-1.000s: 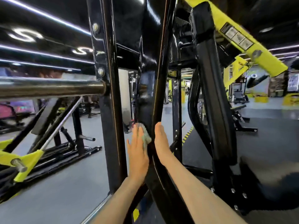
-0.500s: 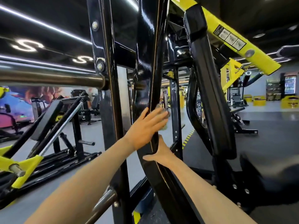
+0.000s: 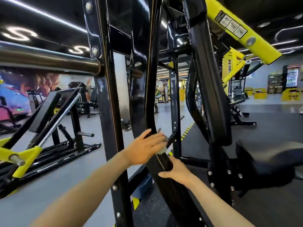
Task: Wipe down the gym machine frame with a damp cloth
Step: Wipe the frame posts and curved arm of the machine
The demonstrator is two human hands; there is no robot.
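A chrome bar (image 3: 49,62) is seen at left of the black gym machine. At centre, a grey cloth (image 3: 162,150) is pressed flat against the curved frame member (image 3: 142,95) by the left hand (image 3: 145,147), fingers extended rather than curled, apparently to keep its damp face on the paint. Just below, the member is gripped by the right hand (image 3: 177,169), thumb wrapped across, seemingly as a brace. A yellow arm (image 3: 255,43) is seen upper right.

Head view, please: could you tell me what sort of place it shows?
Almost certainly a commercial gym: a black machine frame with a yellow lever arm, a chrome bar, and more weight machines across the floor.
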